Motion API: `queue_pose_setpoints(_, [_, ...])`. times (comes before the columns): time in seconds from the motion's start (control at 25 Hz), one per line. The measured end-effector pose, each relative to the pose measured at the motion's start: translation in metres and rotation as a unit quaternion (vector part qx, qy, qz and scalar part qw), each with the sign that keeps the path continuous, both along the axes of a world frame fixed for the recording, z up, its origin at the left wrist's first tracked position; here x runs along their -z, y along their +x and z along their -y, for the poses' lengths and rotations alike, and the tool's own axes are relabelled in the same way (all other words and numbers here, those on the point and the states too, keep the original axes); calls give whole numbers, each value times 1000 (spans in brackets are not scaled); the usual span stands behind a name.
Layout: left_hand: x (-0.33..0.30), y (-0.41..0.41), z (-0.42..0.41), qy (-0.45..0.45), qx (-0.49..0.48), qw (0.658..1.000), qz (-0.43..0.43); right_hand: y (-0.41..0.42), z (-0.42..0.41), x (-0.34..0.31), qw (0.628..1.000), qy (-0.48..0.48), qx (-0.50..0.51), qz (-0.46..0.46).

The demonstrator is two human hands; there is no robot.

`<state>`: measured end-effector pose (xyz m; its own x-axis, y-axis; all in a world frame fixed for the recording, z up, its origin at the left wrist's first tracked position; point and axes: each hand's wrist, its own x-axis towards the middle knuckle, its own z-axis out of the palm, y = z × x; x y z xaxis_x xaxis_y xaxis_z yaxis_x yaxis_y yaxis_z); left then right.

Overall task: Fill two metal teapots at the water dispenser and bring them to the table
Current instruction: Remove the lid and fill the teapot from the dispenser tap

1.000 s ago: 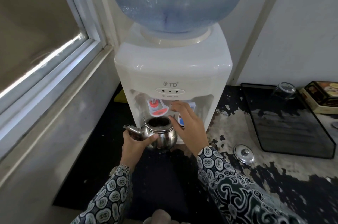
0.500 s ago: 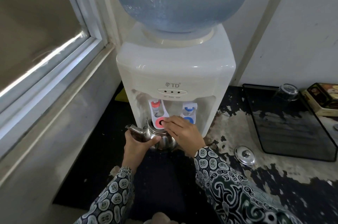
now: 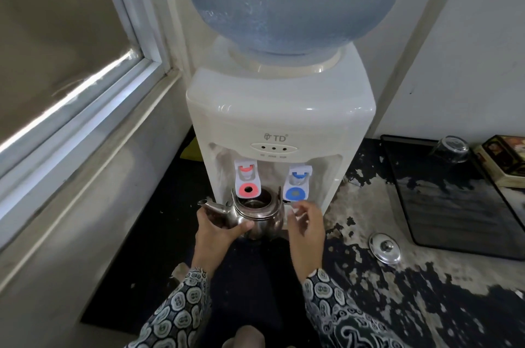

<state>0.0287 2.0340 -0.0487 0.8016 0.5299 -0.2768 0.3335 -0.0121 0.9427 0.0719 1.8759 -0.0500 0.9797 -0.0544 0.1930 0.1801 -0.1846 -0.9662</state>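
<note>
Left hand (image 3: 216,229) fingers grip the lidless teapot (image 3: 255,217) under the dispenser (image 3: 279,117) red tap (image 3: 246,180). Right hand (image 3: 306,227) hovers beside it, fingers loosely spread, empty.

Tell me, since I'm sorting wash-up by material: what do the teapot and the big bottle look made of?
The teapot looks like polished metal, probably stainless steel: silvery and mirror-like. The big bottle seems translucent bluish plastic: ribbed walls and soft highlights, though glass can't be fully excluded.
</note>
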Motion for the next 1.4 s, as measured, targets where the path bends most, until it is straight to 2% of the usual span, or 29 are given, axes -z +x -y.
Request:
queue_pose_setpoints(0.08, [0, -2, 3, 6, 0, 1000, 4, -2, 2, 12, 987, 64, 4, -150])
queue_pose_setpoints(0.16, [3, -4, 6, 11, 2, 1000, 3, 5, -1, 10, 953, 74, -57, -290])
queue_pose_setpoints(0.2, [5, -5, 8, 14, 1, 1000, 0, 10, -2, 6, 933, 77, -91, -339])
queue_pose_setpoints(0.28, [6, -7, 12, 20, -7, 1000, -3, 17, -5, -5, 914, 58, -135, -379])
queue_pose_setpoints(0.52, [11, -12, 28, 30, -29, 999, 8, 22, -3, -8, 922, -1, -146, -357])
queue_pose_setpoints(0.72, [12, -28, 47, 36, -45, 998, 9, 7, 16, -6, 934, 20, -136, -330])
queue_pose_setpoints(1.4, [54, -74, 190, 10, -14, 1000, -11, -47, 161, 31, 963, -34, -98, -249])
